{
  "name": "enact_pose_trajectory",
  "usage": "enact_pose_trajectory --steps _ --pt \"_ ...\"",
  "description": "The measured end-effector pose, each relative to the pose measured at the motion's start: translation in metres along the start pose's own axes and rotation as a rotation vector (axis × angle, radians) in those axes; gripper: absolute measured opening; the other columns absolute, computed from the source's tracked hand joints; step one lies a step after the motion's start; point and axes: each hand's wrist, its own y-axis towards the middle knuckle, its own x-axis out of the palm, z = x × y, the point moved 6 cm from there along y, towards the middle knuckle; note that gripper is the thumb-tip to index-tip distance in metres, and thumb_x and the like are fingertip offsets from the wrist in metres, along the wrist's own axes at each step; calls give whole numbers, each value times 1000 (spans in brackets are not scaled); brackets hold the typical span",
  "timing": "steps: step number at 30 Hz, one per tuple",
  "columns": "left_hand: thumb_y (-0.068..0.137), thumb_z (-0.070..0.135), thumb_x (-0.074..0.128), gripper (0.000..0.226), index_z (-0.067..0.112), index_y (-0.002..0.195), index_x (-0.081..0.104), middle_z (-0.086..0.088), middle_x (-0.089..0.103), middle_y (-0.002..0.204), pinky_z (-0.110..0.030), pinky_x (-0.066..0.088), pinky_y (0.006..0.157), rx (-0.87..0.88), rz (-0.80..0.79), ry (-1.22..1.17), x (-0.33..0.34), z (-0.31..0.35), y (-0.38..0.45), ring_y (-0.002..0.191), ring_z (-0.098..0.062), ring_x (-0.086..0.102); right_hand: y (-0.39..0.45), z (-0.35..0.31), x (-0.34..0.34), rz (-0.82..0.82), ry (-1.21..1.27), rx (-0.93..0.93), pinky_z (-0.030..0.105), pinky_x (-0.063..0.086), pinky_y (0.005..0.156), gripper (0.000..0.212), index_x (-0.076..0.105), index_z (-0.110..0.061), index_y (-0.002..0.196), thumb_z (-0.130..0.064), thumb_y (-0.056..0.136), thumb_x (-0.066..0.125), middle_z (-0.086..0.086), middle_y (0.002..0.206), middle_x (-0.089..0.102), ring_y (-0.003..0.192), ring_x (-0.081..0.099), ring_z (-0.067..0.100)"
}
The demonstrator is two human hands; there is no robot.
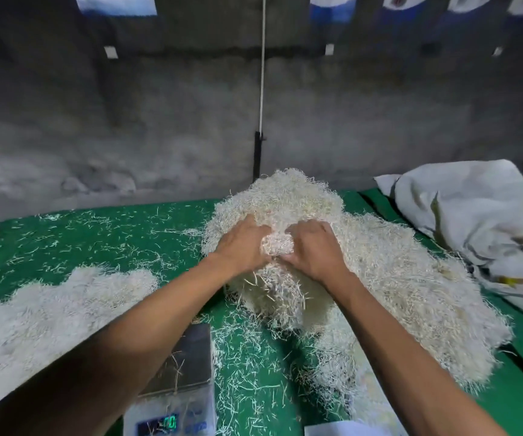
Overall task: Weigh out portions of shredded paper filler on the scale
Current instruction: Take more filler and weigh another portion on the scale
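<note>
A big heap of pale shredded paper filler [389, 278] lies on the green table, right of centre. My left hand [242, 247] and my right hand [312, 250] dig into its near side, fingers curled into a clump of shreds [277, 243] between them. A small digital scale [187, 366] with a dark steel platform sits near the front edge under my left forearm. A few loose strands lie on its platform, and its display glows green.
A flatter mass of filler [43, 316] spreads over the front left. A white sack [467, 209] with printed bags lies at the right. Loose shreds litter the green table [80, 237]. A grey wall and a white cord [262, 73] stand behind.
</note>
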Motion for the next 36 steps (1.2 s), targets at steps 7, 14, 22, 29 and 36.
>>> enact_pose_trajectory --steps 7,14,22,29,36 --pt "74 10 82 81 14 147 47 2 62 115 -16 47 45 -108 53 -505 -33 17 12 53 6 59 -23 -2 4 25 271 76 41 26 118 66 43 -22 148 -60 94 51 5 133 61 129 52 24" --pt "78 -11 67 84 29 143 34 -12 56 131 -23 45 44 -54 165 -667 -34 48 -10 55 -8 58 -41 -4 10 28 206 208 43 32 112 56 49 -14 132 -37 86 71 5 115 59 118 54 25" --pt "81 2 70 65 14 142 49 -3 68 112 -33 61 60 30 5 -435 6 76 -44 72 -10 67 -40 18 -2 -113 -122 343 44 38 100 29 62 -11 122 -17 93 63 12 116 66 115 56 31" --pt "84 6 71 77 19 152 37 1 64 84 -15 37 34 -69 -13 -564 9 64 -63 40 0 54 -35 13 0 -175 -167 367 47 35 104 48 58 -21 134 -19 88 74 7 125 65 125 50 28" --pt "84 -1 65 70 20 148 45 -3 66 98 -43 60 81 -75 -45 -443 2 63 -76 91 -27 69 -28 9 36 -287 28 702 59 28 109 38 55 -24 139 -23 101 57 7 142 53 139 37 32"
